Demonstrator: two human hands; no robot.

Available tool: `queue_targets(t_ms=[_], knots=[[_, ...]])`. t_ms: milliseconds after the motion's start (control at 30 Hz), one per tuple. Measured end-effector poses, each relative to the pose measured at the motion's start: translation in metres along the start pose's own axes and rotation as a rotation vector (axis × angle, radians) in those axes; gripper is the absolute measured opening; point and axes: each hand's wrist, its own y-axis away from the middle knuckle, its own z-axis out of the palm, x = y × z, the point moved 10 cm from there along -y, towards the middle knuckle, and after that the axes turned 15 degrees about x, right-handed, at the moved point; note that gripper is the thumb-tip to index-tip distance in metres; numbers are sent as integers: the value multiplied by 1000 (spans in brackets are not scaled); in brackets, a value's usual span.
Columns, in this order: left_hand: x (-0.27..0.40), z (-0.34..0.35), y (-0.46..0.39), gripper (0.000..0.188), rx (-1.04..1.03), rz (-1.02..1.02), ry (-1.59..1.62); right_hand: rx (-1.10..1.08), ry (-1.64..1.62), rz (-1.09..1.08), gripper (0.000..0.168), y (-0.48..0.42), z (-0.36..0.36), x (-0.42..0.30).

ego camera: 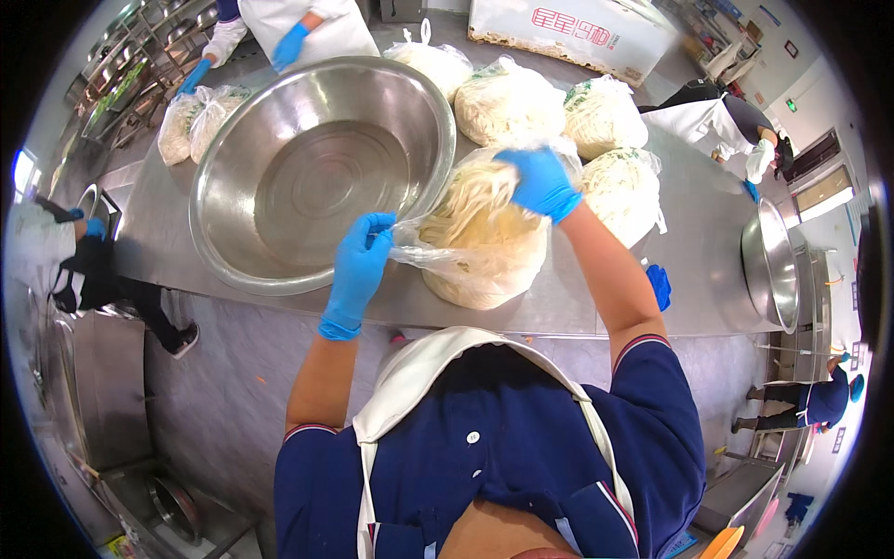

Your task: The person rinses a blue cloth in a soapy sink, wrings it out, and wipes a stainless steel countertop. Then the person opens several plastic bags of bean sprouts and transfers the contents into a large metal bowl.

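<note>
An opened clear plastic bag (pixel 426 255) full of pale noodle-like strands (pixel 482 244) sits on the steel table before me. My left hand (pixel 363 251), in a blue glove, pinches the bag's stretched edge at its left side. Over the bag's far right side is my right hand (pixel 538 182), also blue-gloved, gripping a bunch of the strands. Its fingertips are blurred and partly hidden. To the left stands a large stainless steel basin (pixel 335 168) with no food in it; its rim is close beside my left hand and the bag.
Tied bags of strands (pixel 510 105) stand behind and right of the opened bag, with smaller bags (pixel 202 122) beyond the basin. A blue cloth-like item (pixel 658 286) and another steel basin (pixel 768 265) are on the right. A co-worker's gloved hand (pixel 290 47) is across the table (pixel 698 209).
</note>
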Motion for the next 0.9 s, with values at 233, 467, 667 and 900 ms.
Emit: queue_targets(t_ms=[233, 467, 667, 900], knots=[[26, -6, -4, 22, 79, 5, 147, 122, -89, -102, 43, 9, -8, 4], [83, -4, -13, 37, 45, 320, -54, 211, -228, -43, 44, -25, -79, -2], [201, 49, -37, 85, -65, 743, -58, 376, -237, -305, 39, -86, -163, -88], [217, 7, -109, 79, -202, 824, 35, 340, -209, -452, 46, -141, -128, -208]])
